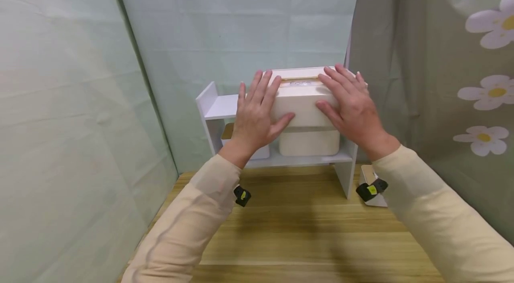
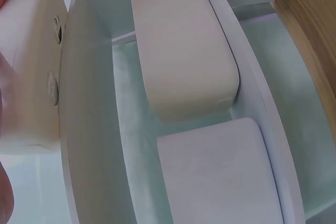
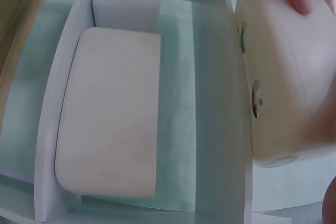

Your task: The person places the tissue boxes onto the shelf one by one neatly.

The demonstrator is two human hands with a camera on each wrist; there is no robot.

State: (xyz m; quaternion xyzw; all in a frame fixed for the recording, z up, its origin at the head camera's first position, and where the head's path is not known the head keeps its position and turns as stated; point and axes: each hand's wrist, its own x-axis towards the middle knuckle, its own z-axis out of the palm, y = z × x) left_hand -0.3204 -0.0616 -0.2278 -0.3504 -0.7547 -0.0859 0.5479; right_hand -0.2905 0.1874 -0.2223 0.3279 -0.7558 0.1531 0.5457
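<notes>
A cream tissue box [image 1: 303, 109] with a slot in its top is at the upper board of a white shelf [image 1: 222, 106]. My left hand [image 1: 257, 115] touches its left side, fingers straight toward the top, thumb across the front. On the opposite side my right hand [image 1: 353, 106] rests with straight, spread fingers and its thumb at the front. In the right wrist view, round feet [image 3: 257, 99] show on the box's underside close to the shelf board. Below it, a cream rounded container [image 1: 309, 143] stands on the lower board.
Left of the cream container is a white box [image 1: 262, 152], partly behind my left hand. Another small white box [image 1: 376, 200] stands on the wooden table [image 1: 281, 211], right of the shelf. Pale fabric [image 1: 241, 15] hangs behind and at both sides.
</notes>
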